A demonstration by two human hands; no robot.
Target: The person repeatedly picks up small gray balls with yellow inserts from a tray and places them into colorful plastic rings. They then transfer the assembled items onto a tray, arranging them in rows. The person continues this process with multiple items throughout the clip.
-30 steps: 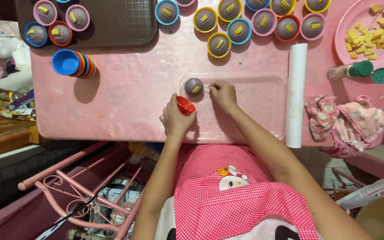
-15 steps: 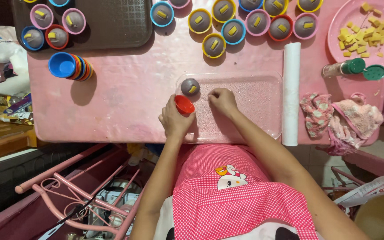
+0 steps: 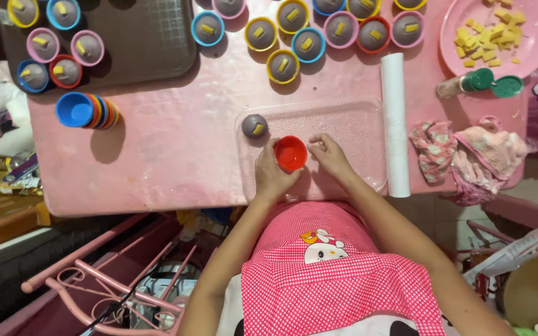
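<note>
Fingers of the left hand (image 3: 274,177) clamped a small red cup (image 3: 291,153), its mouth upward, near the table's front edge; right hand (image 3: 330,155) pinched together beside it.

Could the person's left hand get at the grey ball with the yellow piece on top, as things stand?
Probably yes. The left hand holds a red cup, but the grey ball sits just beyond it on the pink table, with nothing lying between them.

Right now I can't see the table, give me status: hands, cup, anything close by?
Left hand holds red cup. Right hand beside it, fingers pinched, empty as far as shows. Grey ball apart, beyond the left hand.
</note>
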